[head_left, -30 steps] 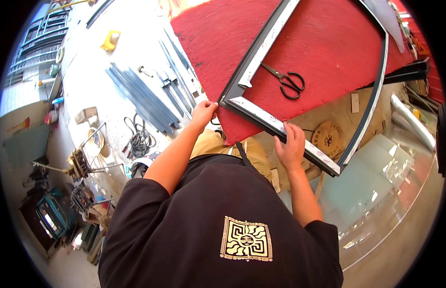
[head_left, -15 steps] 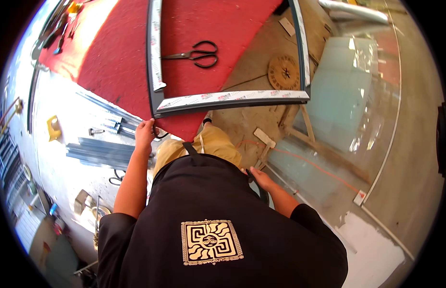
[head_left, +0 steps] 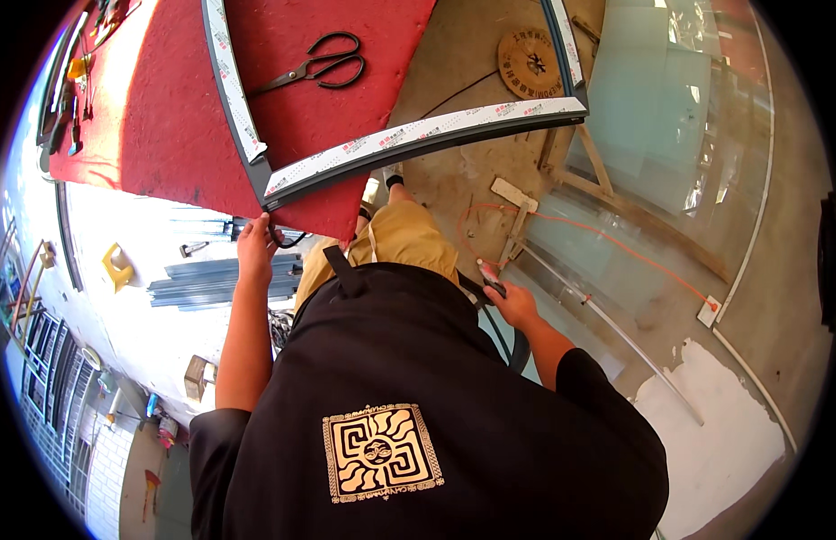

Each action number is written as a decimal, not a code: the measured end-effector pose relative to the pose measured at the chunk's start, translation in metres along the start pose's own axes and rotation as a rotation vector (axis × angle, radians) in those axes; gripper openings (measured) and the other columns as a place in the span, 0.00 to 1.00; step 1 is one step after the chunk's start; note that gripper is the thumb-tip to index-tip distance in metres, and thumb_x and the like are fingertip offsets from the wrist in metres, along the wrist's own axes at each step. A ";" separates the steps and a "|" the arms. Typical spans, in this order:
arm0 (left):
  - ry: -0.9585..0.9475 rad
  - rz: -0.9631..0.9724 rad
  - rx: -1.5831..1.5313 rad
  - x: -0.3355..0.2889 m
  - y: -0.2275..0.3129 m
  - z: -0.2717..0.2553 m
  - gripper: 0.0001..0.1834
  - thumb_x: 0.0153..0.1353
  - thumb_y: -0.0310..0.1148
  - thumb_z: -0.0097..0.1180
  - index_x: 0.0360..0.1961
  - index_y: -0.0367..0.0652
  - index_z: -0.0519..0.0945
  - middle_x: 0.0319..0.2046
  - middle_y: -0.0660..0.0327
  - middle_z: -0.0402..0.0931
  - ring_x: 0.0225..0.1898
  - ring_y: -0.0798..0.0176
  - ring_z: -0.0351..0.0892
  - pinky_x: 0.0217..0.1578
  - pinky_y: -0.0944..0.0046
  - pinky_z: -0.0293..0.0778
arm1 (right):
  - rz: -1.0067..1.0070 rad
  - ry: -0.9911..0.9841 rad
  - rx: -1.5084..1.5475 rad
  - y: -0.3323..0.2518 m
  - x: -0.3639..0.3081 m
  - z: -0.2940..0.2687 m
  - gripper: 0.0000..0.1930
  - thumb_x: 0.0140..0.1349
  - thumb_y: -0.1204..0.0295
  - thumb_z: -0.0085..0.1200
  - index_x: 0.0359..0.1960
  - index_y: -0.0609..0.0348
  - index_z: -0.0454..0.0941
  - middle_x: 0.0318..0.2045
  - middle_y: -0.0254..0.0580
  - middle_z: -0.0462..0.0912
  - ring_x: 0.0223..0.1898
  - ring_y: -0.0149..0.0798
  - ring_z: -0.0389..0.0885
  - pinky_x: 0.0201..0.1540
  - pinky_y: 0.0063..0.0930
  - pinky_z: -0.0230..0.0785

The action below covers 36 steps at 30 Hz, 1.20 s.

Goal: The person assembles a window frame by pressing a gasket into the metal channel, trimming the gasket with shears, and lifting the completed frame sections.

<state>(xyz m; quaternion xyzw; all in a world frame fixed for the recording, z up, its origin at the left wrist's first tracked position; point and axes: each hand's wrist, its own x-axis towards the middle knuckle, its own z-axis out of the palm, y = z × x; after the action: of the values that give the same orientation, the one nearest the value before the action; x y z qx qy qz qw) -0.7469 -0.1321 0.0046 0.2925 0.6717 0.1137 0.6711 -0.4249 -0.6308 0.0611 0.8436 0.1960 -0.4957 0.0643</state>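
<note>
A dark frame with white printed tape along its sides lies partly on a red-covered table. My left hand is closed at the frame's near left corner. A thin black strip curves out beside its fingers. Low on the right, by my hip, my right hand is closed round a dark piece that looks like the same kind of strip; my fingers hide part of it. Inside the frame, black-handled scissors rest on the red cover.
Grey metal profiles and a yellow tool lie at the left. Hand tools sit at the far left of the table. On the right are glass panes, an orange cord, a long rod and a round wooden disc.
My view has turned, so the frame's left side and the scissors sit farther left and higher. My right hand has come out a little from my side; my left stays at the corner.
</note>
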 end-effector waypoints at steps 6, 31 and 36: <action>0.045 -0.002 -0.010 -0.008 0.004 0.005 0.11 0.75 0.41 0.62 0.42 0.46 0.77 0.35 0.65 0.75 0.35 0.66 0.81 0.42 0.62 0.84 | 0.132 -0.055 0.259 0.050 -0.022 0.018 0.36 0.73 0.33 0.50 0.53 0.58 0.85 0.38 0.53 0.89 0.46 0.58 0.88 0.52 0.48 0.76; 0.154 0.177 -0.103 -0.012 -0.021 0.024 0.12 0.73 0.36 0.63 0.41 0.37 0.84 0.27 0.63 0.81 0.28 0.70 0.78 0.32 0.67 0.72 | -1.066 0.524 -0.098 -0.433 0.112 -0.244 0.20 0.68 0.62 0.66 0.56 0.59 0.83 0.45 0.52 0.87 0.43 0.51 0.87 0.49 0.44 0.78; 0.228 0.221 -0.166 -0.020 -0.019 0.032 0.10 0.73 0.32 0.61 0.46 0.34 0.84 0.28 0.64 0.81 0.29 0.71 0.77 0.33 0.66 0.73 | -1.197 0.594 -0.297 -0.466 0.172 -0.226 0.23 0.68 0.63 0.65 0.62 0.58 0.81 0.57 0.54 0.83 0.56 0.55 0.83 0.59 0.49 0.76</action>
<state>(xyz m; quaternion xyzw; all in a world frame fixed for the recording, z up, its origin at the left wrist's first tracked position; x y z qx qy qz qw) -0.7225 -0.1663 0.0088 0.2934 0.6956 0.2743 0.5957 -0.3512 -0.0898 0.0658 0.6724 0.7039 -0.1614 -0.1624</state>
